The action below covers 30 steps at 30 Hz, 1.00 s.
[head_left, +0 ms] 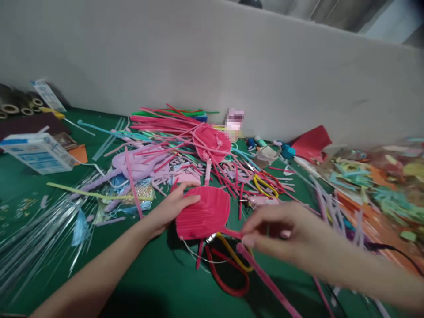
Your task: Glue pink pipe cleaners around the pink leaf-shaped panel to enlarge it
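Observation:
My left hand (pixel 174 205) is closed on the upper left edge of a deep pink, rounded panel (pixel 207 212) built from rows of fuzzy pipe cleaner, thumb on its face. From the panel's lower right edge runs a deep pink pipe cleaner (pixel 232 232), whose far end my right hand (pixel 274 227) pinches between thumb and fingertips. Just below those fingertips lies a pink pipe cleaner (pixel 265 278), slanting toward the front edge of view. Scissors with red and yellow handles (pixel 228 287) rest partly under the panel. A thin white thread (pixel 205 259) curves below it.
Another round pink piece (pixel 212 142) sits behind, amid heaped pipe cleaners (pixel 165 123). A lilac piece (pixel 139 163), silvery strands (pixel 43 243) and a blue-white box (pixel 38 152) are leftward. More scissors (pixel 266 185) and colourful scraps (pixel 380 207) lie rightward. A grey partition (pixel 198 57) rises behind.

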Each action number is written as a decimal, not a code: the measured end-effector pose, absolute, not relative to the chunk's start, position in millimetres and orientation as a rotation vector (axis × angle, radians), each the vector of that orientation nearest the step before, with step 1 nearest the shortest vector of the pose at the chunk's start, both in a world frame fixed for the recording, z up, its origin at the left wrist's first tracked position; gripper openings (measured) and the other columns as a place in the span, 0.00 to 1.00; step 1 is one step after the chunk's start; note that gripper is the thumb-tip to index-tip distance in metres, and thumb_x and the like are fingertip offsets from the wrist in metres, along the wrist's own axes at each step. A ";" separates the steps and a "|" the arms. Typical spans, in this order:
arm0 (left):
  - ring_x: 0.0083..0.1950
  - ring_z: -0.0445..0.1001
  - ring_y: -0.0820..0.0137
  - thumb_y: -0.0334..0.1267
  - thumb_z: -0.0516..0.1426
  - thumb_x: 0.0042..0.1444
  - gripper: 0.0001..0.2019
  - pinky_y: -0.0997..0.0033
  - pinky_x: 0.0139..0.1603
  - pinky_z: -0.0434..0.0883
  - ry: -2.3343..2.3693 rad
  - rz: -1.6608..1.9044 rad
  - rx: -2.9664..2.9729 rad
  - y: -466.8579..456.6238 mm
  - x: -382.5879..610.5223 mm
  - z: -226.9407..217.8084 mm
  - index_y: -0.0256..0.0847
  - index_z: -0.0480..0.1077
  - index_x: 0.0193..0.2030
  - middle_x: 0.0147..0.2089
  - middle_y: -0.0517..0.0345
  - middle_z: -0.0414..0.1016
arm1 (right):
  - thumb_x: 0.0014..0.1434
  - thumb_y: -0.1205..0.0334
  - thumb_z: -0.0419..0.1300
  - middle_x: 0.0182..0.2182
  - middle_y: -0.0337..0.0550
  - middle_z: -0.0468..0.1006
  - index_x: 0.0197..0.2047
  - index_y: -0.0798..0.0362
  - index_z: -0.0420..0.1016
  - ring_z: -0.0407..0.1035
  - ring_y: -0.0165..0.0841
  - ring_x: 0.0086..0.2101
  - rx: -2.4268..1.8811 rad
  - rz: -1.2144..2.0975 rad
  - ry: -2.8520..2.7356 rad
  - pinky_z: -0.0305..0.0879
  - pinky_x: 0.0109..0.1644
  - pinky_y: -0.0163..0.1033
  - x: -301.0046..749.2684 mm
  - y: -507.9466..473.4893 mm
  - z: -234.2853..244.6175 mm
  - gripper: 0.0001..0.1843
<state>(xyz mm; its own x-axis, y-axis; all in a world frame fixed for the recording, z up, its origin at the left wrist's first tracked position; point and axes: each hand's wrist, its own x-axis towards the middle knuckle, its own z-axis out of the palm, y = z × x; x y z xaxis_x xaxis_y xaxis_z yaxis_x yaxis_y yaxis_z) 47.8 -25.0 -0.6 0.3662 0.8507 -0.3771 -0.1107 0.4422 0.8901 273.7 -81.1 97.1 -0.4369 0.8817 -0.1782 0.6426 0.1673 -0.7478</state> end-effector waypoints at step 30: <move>0.42 0.77 0.65 0.27 0.59 0.49 0.34 0.66 0.41 0.70 0.722 0.375 1.064 -22.7 26.8 9.1 0.46 0.55 0.62 0.41 0.57 0.76 | 0.62 0.67 0.58 0.32 0.42 0.78 0.39 0.53 0.73 0.72 0.29 0.31 -1.047 0.588 -2.418 0.68 0.34 0.32 261.7 -97.0 15.5 0.03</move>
